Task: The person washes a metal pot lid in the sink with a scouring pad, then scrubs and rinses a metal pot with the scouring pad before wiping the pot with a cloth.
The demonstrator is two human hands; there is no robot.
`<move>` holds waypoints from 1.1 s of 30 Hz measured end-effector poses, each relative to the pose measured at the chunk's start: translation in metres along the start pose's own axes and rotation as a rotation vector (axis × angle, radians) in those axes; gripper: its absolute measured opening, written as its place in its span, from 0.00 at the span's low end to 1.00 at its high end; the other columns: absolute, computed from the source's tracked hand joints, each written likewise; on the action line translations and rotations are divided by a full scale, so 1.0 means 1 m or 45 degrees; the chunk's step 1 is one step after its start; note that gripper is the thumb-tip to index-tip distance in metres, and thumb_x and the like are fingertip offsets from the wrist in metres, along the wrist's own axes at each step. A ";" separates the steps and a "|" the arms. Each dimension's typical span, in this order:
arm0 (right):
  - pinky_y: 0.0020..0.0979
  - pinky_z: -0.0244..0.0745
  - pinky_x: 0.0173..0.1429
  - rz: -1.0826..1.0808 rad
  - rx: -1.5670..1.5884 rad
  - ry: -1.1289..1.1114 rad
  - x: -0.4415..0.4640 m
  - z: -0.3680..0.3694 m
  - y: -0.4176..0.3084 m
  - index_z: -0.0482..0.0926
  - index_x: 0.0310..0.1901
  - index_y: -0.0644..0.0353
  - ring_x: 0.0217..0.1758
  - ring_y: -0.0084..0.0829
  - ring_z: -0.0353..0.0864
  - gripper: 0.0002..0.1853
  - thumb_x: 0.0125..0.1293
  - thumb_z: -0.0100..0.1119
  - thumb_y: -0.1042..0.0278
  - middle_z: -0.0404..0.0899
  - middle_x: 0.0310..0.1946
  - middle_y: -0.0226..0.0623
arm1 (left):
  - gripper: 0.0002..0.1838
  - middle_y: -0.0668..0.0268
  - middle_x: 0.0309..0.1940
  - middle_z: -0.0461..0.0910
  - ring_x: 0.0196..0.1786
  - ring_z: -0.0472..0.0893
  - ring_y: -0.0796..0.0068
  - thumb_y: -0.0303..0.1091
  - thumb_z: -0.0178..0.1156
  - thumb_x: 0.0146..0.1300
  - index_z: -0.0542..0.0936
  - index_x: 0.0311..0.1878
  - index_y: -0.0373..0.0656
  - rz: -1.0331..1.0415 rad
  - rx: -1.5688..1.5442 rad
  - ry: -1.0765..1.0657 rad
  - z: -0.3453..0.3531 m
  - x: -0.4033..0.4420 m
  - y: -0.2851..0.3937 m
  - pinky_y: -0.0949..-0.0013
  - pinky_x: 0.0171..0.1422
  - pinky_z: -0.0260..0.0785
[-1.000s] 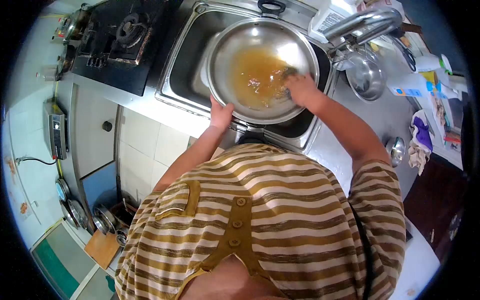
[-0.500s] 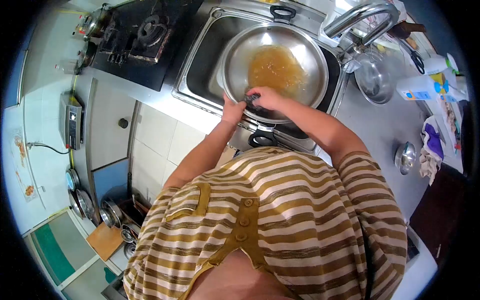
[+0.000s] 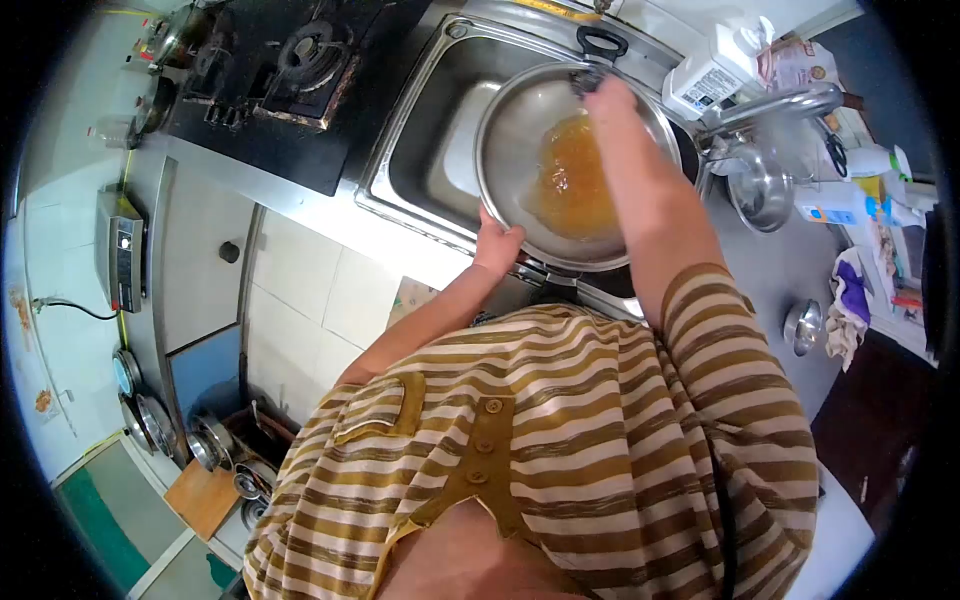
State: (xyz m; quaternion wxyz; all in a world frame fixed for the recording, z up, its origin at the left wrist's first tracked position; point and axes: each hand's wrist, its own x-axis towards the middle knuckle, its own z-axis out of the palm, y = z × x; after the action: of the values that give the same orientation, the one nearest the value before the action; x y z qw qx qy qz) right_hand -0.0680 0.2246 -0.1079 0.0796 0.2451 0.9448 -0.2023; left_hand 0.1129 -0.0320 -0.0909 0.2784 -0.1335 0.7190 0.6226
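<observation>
A wide stainless steel pan with black loop handles rests over the sink. Amber-brown liquid pools inside it. My left hand grips the near-left rim, thumb on the edge and the other fingers hidden under it. At the far inner wall, close to the back handle, my right hand presses a dark mesh scourer that looks like steel wool. The right forearm covers part of the pan's right side.
A chrome faucet arches at the right of the sink, beside a white bottle. Metal bowls and a cloth lie on the right counter. To the left is a black gas stove.
My right hand has carried the scourer from the near rim to the far wall. The pan now sits turned, and my left hand remains at its near-left edge. The view has shifted slightly.
</observation>
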 end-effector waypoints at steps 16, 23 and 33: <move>0.26 0.68 0.51 0.661 1.350 0.736 -0.282 -0.004 0.119 0.68 0.53 0.67 0.43 0.27 0.73 0.21 0.56 0.49 0.72 0.74 0.42 0.37 | 0.27 0.53 0.53 0.68 0.63 0.63 0.55 0.23 0.53 0.44 0.70 0.54 0.39 1.610 1.459 -0.701 -0.075 0.031 0.027 0.52 0.71 0.47; 0.37 0.67 0.59 0.720 2.098 0.221 -0.270 0.041 0.126 0.66 0.56 0.65 0.55 0.37 0.72 0.26 0.62 0.50 0.54 0.73 0.51 0.42 | 0.08 0.65 0.31 0.73 0.42 0.75 0.63 0.30 0.54 0.47 0.74 0.34 0.46 1.748 1.641 -1.007 -0.051 0.059 0.026 0.59 0.51 0.66; 0.39 0.71 0.48 0.892 1.862 -0.032 -0.241 0.048 0.135 0.74 0.38 0.64 0.35 0.38 0.75 0.15 0.46 0.55 0.71 0.75 0.30 0.39 | 0.02 0.66 0.28 0.74 0.39 0.77 0.63 0.31 0.53 0.47 0.75 0.25 0.47 1.732 1.783 -0.962 -0.042 0.051 0.027 0.62 0.40 0.72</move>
State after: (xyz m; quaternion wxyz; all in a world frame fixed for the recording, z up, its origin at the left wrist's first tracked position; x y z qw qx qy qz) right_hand 0.2103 0.2088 -0.1375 -0.0316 0.5145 0.4408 -0.7348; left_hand 0.0475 -0.0592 -0.0943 0.0910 0.6935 0.7086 0.0936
